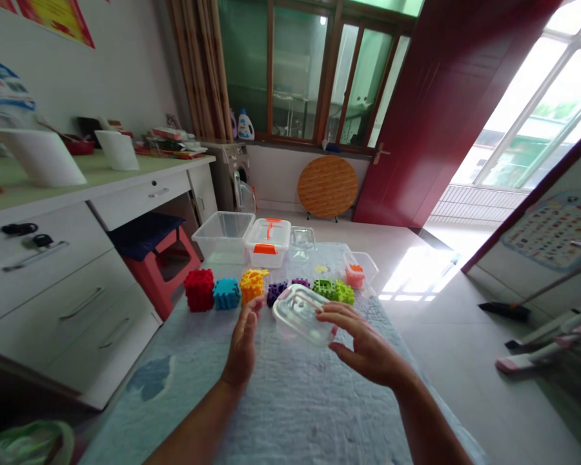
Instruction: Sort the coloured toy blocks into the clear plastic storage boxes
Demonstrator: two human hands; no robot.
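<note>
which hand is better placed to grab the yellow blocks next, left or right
Probably the left hand: it is open, looks empty and sits closest to the yellow blocks. The right hand is farther off, at the near right edge of the clear plastic container.

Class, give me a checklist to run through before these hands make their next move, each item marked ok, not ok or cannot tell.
1. Right hand on the clear plastic piece: ok, fingers at its right side.
2. Clear plastic piece level: not ok, it is tilted.
3. Left hand free: ok, holding nothing.
4. Left fingertips off the yellow block: cannot tell, they overlap in this view.
5. Red block and blue block upright: ok.
</note>
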